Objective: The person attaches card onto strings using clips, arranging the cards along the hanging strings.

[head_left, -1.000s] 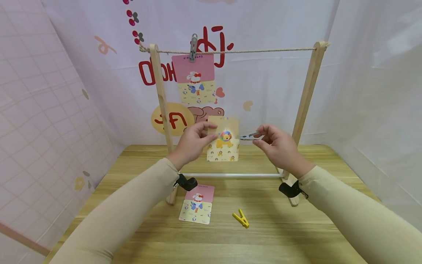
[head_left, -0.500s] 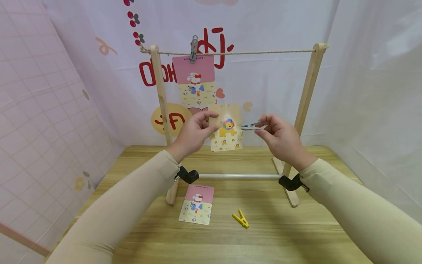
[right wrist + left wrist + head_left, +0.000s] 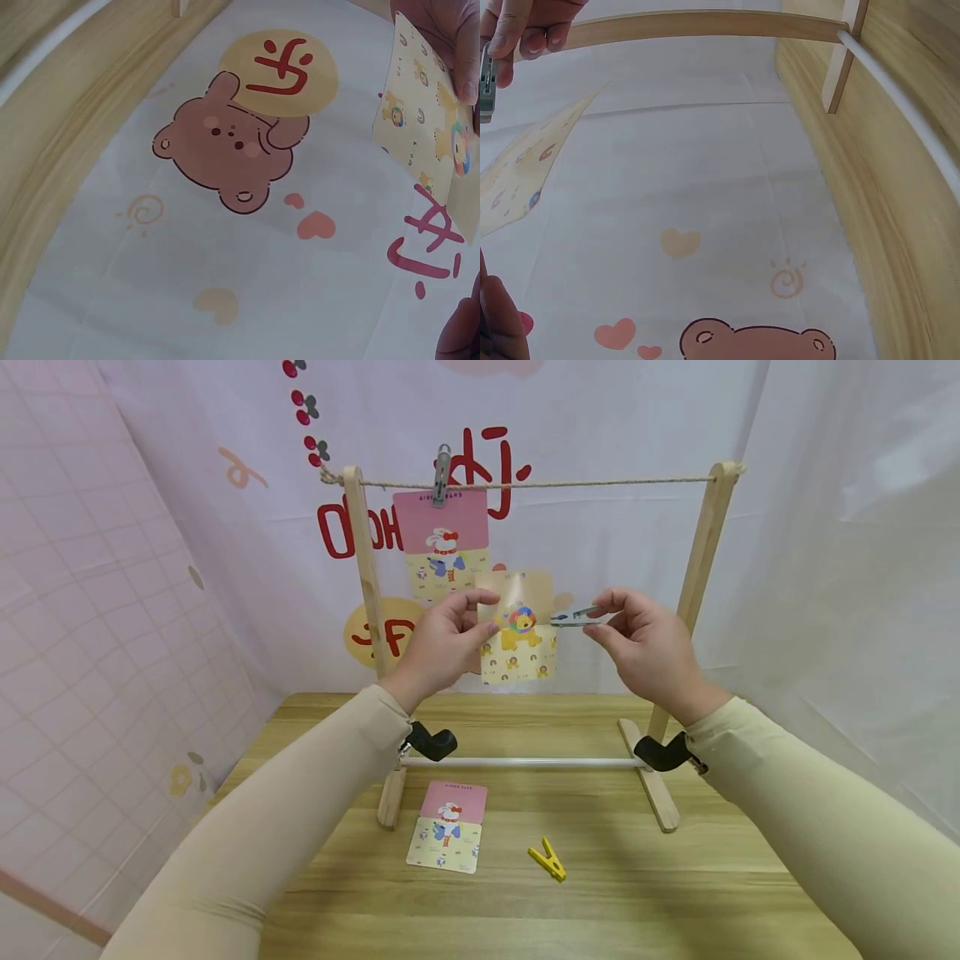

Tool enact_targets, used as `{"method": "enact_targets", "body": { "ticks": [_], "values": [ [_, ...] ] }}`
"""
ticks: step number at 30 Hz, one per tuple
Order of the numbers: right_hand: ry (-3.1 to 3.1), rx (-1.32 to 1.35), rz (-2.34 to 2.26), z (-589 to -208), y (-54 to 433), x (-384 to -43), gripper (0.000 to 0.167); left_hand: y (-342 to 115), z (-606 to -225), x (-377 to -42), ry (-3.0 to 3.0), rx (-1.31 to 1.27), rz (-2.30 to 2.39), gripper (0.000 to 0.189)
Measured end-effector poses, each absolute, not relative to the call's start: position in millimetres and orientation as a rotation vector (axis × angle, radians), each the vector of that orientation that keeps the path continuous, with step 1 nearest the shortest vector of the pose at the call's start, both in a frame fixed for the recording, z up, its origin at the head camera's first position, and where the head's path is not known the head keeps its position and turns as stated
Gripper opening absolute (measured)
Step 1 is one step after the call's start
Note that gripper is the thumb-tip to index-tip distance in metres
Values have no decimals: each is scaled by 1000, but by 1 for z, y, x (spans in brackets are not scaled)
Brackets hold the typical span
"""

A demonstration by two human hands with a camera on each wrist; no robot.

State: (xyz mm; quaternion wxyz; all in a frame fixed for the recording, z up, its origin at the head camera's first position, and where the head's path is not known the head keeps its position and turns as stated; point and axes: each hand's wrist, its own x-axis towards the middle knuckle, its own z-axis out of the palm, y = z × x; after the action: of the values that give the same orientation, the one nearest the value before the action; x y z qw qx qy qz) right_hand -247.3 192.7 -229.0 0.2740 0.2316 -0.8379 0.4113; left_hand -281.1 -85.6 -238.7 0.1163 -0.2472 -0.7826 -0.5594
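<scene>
My left hand (image 3: 450, 643) pinches the left edge of a yellow lion card (image 3: 519, 647) between thumb and fingers, holding it upright in the air below the rope. In the right wrist view the lion card (image 3: 420, 105) is gripped at its upper edge. To its right, my right hand (image 3: 645, 639) pinches a grey clothespin (image 3: 576, 617) whose tip points left, close to the card's right edge; whether they touch I cannot tell. A pink and yellow rabbit card (image 3: 442, 531) hangs from the rope (image 3: 585, 484) under another grey clothespin (image 3: 441, 477).
A second rabbit card (image 3: 447, 827) and a yellow clothespin (image 3: 548, 860) lie on the wooden table (image 3: 600, 902). Two wooden posts, the left post (image 3: 366, 560) and right post (image 3: 701, 560), carry the rope; a white rod (image 3: 525, 762) joins them low down.
Both hands have risen toward the rope, lifting the lion card and the grey clothespin with them. The hanging card and the things on the table stay where they were.
</scene>
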Motion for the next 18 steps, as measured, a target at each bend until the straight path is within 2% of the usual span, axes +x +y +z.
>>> {"method": "enact_targets", "body": {
  "ticks": [18],
  "values": [
    [-2180, 564, 1053, -197, 187, -250, 18, -77, -216, -288, -2225, -720, -1668, 32]
  ]
}}
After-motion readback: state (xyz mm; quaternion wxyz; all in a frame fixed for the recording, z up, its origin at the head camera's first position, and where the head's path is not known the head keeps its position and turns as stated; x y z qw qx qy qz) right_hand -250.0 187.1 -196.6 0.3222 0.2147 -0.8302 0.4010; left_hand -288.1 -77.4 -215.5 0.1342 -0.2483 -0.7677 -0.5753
